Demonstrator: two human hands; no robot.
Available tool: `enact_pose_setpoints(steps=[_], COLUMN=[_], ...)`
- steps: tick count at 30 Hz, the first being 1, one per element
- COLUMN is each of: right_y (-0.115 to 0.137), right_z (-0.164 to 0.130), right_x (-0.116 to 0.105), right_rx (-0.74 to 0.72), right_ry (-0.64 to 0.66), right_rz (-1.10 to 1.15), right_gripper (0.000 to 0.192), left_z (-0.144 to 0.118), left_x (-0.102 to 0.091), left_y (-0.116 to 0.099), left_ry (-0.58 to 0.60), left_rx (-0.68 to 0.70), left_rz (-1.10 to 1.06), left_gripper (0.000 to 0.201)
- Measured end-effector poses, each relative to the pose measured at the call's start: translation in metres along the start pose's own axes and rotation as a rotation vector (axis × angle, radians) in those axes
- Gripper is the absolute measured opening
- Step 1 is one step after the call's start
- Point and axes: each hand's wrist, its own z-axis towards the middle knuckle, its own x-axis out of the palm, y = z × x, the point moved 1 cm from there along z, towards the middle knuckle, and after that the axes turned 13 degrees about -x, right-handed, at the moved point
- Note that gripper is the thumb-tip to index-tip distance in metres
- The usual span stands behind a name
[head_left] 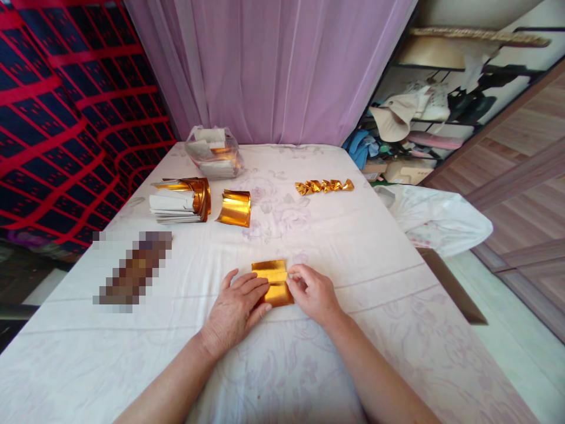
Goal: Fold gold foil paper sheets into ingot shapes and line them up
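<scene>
The gold foil sheet (272,282) lies flat on the bench (353,235), near the middle of the near edge and directly between the two hands. It is roughly square, with its sides running about parallel to the bench edges; a crease or fold line seems to cross it from left to right, though the glare on the foil makes that hard to confirm.

The left hand (236,309) rests palm down, fingers spread open and flat, with the fingertips lying on the sheet's left and lower part and pinning it to the cloth. The right hand (313,291) sits at the sheet's right edge, thumb and forefinger pinched together on that edge. Both hands touch the sheet; the left covers more of it, the right holds only the rim.

Toward the far left corner stand a stack of white-and-gold papers (179,201) and, just beside it, a curled gold sheet (235,208), with a clear plastic bag (214,153) of more paper behind them. A row of folded gold pieces (324,186) lies toward the far right edge, well apart from the hands.
</scene>
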Motion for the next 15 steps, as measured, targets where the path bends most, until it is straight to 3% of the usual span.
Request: enact_pose_setpoints(steps=[4,7,11,15], right_y=[0.002,0.003,0.001,-0.001], right_z=[-0.003,-0.005,-0.004,-0.005], right_x=[-0.017,-0.022,-0.017,-0.01], right_rx=[-0.197,-0.243,-0.25,-0.256], right_ry=[0.159,0.237,0.207,0.115], right_rz=[0.115,0.108,0.062,0.065], right_gripper=[0.021,0.035,0.016,0.016], left_z=[0.0,0.0,0.001,0.001], left_x=[-0.001,0.001,0.001,0.0], left_y=[0.0,0.001,0.003,0.004], left_ry=[0.03,0.029,0.023,0.018], left_rx=[-0.015,-0.022,-0.035,-0.037], left_rz=[-0.015,-0.02,-0.039,-0.081], left_gripper=[0.044,0.045,0.033,0.03])
